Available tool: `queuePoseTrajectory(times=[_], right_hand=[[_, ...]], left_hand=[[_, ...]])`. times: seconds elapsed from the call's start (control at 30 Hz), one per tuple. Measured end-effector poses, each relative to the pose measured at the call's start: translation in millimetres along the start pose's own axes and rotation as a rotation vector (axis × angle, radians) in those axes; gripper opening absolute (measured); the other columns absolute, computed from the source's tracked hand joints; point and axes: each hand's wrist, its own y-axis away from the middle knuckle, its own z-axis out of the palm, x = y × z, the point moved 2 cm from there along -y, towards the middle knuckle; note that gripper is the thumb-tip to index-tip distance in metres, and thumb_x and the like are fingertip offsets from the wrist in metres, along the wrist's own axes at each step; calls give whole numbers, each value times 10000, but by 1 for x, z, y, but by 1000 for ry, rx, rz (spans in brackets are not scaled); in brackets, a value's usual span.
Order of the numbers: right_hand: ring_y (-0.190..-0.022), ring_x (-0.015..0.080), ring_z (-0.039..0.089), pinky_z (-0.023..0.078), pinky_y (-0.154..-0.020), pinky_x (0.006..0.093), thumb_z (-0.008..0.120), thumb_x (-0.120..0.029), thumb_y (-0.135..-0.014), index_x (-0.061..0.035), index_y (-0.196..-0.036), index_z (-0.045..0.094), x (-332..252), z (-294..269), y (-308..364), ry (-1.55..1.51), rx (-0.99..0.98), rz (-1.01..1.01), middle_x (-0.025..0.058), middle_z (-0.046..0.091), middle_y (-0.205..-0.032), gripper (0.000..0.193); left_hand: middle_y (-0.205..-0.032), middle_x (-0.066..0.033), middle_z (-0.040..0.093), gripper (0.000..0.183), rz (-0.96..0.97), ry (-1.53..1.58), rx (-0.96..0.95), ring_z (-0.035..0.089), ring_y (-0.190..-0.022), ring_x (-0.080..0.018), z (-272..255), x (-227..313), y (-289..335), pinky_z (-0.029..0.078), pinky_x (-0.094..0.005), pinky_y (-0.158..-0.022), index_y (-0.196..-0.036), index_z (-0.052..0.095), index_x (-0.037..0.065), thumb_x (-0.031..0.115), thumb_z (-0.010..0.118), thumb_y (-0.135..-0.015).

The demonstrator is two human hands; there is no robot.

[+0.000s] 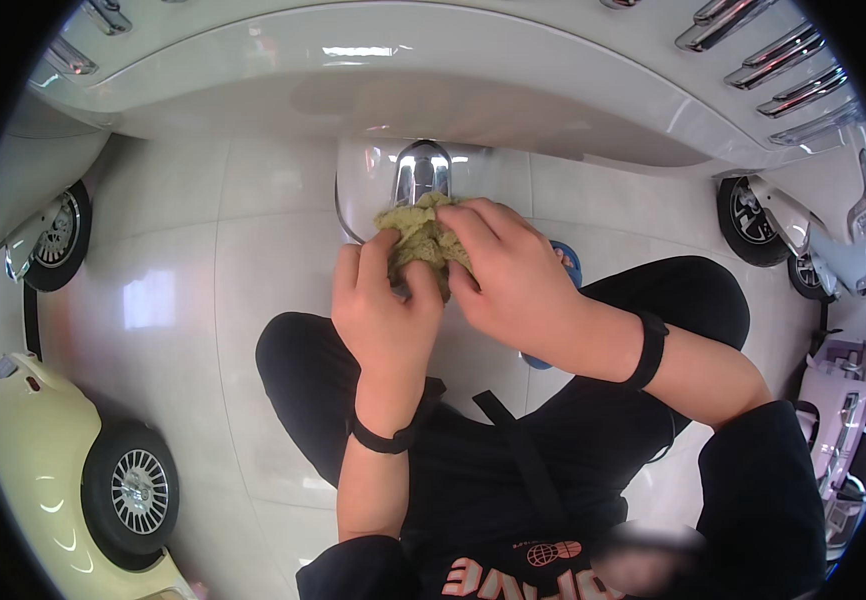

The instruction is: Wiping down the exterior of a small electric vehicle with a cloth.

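Note:
A crumpled yellow-green cloth (416, 232) is bunched between my two hands in the middle of the view. My left hand (378, 305) grips its left and near side with bent fingers. From the right, my right hand (503, 258) pinches the cloth's upper right part. The cloth lies against or just in front of a shiny chrome-trimmed part (423, 170), perhaps a scooter's front fender, below the white body panel (403, 95). Whether the cloth presses on that part cannot be made out. My fingertips are partly hidden in its folds.
A pale yellow scooter (38, 440) with a black-tyred wheel (136, 490) stands at lower left. Further wheels show at left (61, 235) and right (750, 220). A lilac scooter (838, 405) is at the right edge. Light tiles (173, 350) cover the floor around my bent knees.

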Motion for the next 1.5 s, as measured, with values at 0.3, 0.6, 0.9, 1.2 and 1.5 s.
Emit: queuePoseTrajectory(times=[0.3,0.6,0.9,1.2,1.5], right_hand=[[-1150,424,620,542,-966,479,673,54,-823,15,-1364,615,7,-18,-31,95,166,-80,207,621,-1267,545],[-1199,393,595,591,-925,450,711,-30,-814,45,-1319,666,17,4,-36,328,118,-136,197,586,-1326,512],[-1166,348,601,627,-867,378,734,-59,-809,43,-1304,658,11,8,-30,349,78,-140,156,572,-1307,512],[-1098,309,620,627,-849,357,744,-67,-800,20,-1299,664,10,11,-21,318,84,-186,142,568,-1254,512],[-1033,291,640,632,-781,358,749,-98,-816,21,-1335,648,7,12,-12,289,45,-195,131,547,-1202,542]], left_hand=[[-1136,-115,676,444,194,98,188,681,-944,-290,4,16,-18,549,-364,-765,-1237,703,48,-16,651,-801],[-1342,-156,628,561,371,-174,17,595,-1169,-350,17,30,-30,486,-460,-1036,-1419,642,-4,-59,561,-867],[-1306,-169,607,513,293,-198,-73,592,-1140,-363,11,31,-18,509,-445,-995,-1452,608,-39,-14,599,-940],[-1266,-165,616,493,285,-208,-42,595,-1104,-357,9,26,-5,514,-440,-963,-1415,617,-71,-15,604,-926],[-1172,-140,644,461,241,-164,-23,629,-1040,-326,5,21,4,548,-415,-868,-1370,671,-33,-10,616,-913]])
